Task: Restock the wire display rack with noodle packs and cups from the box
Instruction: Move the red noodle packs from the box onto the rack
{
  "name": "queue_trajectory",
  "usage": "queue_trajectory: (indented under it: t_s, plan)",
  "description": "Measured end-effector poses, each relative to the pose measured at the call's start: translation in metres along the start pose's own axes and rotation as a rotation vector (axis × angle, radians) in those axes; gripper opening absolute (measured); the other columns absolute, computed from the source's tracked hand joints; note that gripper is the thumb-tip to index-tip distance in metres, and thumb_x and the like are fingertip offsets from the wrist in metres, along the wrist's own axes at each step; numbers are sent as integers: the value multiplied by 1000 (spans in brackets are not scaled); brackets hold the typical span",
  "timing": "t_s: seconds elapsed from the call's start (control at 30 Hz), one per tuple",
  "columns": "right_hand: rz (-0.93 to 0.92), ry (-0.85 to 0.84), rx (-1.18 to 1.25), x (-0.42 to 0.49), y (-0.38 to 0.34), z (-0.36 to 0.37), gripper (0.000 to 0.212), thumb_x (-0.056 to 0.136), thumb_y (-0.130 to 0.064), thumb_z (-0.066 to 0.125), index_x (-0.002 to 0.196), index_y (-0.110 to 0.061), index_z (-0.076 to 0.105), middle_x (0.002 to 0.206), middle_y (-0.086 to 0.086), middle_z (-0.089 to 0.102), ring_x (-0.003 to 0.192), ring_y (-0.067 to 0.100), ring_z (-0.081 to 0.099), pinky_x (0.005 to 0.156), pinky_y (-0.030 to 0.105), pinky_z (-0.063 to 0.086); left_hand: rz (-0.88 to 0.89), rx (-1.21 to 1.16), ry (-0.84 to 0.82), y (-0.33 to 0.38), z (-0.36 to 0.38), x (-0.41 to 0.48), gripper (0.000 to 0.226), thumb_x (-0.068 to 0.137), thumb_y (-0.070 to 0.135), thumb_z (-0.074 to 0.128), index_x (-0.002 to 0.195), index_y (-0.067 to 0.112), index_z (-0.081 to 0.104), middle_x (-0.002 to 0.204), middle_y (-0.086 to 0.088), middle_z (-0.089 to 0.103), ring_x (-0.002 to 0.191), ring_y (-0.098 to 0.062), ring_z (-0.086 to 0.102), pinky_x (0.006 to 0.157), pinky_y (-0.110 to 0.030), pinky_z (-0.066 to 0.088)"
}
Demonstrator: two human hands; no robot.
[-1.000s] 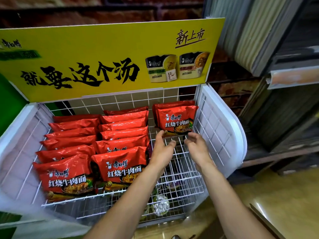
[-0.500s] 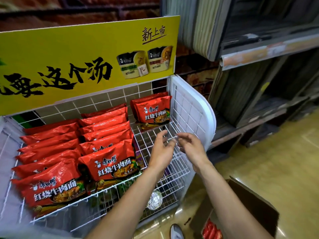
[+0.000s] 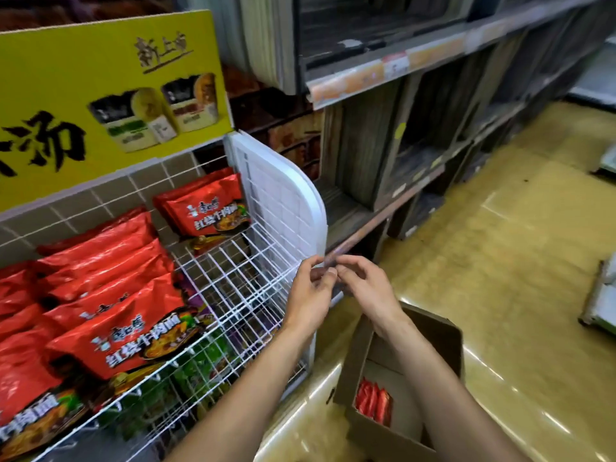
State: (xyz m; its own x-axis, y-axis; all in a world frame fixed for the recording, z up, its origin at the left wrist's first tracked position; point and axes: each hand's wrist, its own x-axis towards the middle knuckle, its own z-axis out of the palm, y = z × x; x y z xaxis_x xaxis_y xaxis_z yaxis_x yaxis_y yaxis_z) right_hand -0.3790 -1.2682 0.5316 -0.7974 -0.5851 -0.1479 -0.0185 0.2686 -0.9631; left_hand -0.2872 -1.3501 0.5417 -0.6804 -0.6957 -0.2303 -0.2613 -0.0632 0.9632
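The white wire display rack point(image 3: 233, 261) holds rows of red noodle packs point(image 3: 126, 328) on its left and two red packs point(image 3: 206, 211) leaning at the back right. The wire in front of those two is bare. My left hand point(image 3: 310, 295) and my right hand point(image 3: 366, 288) meet fingertip to fingertip at the rack's right front corner, fingers loosely bent, and I see no pack in either. Below my right forearm an open cardboard box point(image 3: 433, 331) stands on the floor with a few red packs point(image 3: 373, 400) upright inside.
A yellow sign point(image 3: 100, 95) rises behind the rack, and a white side panel point(image 3: 283, 201) closes its right end. Dark wooden shelving point(image 3: 400, 161) runs along the right. More goods show on a lower rack tier point(image 3: 186, 371). Glossy yellow floor point(image 3: 516, 295) spreads to the right.
My view has swung right and down, bringing the cardboard box into sight. Both hands drew back from the packs at the back right and came together at the rack's right front corner.
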Motion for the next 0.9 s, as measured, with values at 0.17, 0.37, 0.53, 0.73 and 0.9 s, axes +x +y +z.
queue_trajectory:
  t_s: [0.17,0.37,0.53,0.73,0.9]
  plan:
    - [65,56,18,-17,27,-49,19,96,-18,63,112,-28,67,113,1,72,111,15,66,104,43,51,-15,60,-106,-7,50,-7,33,102,17,56,134,22,53,111,4,63,98,1,60,85,-11,44]
    - [154,125,19,-36,66,-104,23,97,-19,62,119,-21,67,114,0,72,111,11,66,104,37,51,-33,127,-205,-21,112,-19,33,101,15,58,133,19,54,99,10,60,85,10,55,68,4,38]
    - [201,144,-6,-48,94,-143,26,97,-19,63,123,-18,67,116,0,71,110,10,65,99,24,49,-79,192,-238,-34,153,-32,36,100,19,60,135,18,54,107,4,62,100,-6,60,70,4,37]
    - [261,109,-11,-61,137,-175,19,98,-25,62,116,-31,65,107,-17,66,106,1,61,104,34,50,-180,183,-261,-59,186,-55,35,101,26,58,136,26,52,117,4,61,102,-3,60,99,-25,49]
    - [314,87,-28,-68,183,-187,20,99,-26,61,118,-31,65,108,-18,63,106,1,60,104,37,50,-240,193,-245,-97,210,-66,34,101,23,58,135,25,54,110,9,61,103,-1,59,100,-27,49]
